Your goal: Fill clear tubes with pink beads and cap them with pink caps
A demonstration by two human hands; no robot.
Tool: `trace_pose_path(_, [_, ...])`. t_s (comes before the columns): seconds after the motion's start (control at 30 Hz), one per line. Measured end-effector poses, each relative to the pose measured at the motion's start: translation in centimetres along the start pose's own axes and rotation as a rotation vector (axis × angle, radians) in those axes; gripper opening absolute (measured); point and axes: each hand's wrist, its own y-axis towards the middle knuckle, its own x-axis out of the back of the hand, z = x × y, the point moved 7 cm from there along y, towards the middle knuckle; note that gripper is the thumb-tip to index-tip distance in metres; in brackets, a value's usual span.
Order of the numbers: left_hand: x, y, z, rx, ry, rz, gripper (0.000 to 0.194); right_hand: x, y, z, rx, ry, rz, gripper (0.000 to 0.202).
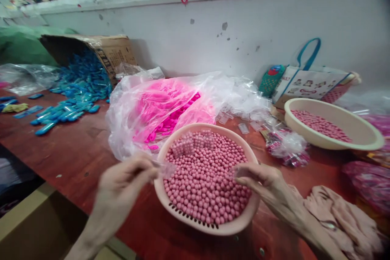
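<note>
A pink plastic basket (252,211) full of small pink beads (207,178) stands on the table in front of me. Several small clear boxes (190,144) filled with beads lie on top of the heap, toward the back left. At the basket's left rim, my left hand (120,187) pinches a small clear plastic piece (167,169). My right hand (268,180) is over the right rim, thumb and fingers closed together near the beads. Something clear seems to be at its fingertips, too blurred to name.
Behind the basket lies a clear bag (122,118) of bright pink plastic pieces, with loose clear boxes (243,128) beside it. Blue pieces (70,105) spill from a carton (117,53) at left. A cream basin (365,140), printed bag (307,83) and cloth (338,215) are at right.
</note>
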Motion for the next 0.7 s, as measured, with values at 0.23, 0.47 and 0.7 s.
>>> trace_pose_path(0.23, [-4.8,-3.0,0.6,-0.445,0.406,0.490,0.050,-2.8,0.6,0.7,0.237,-0.474,0.008,0.026])
trace_pose_path(0.47, [-9.5,-1.2,3.4,-0.433,0.364,0.612,0.057,-5.7,-1.3,-3.0,0.297,-0.480,-0.018,0.039])
trace_pose_path(0.7, [-9.4,-0.3,6.0,-0.206,0.373,0.539,0.013,-6.4,0.3,-5.1,0.327,-0.396,0.034,0.037])
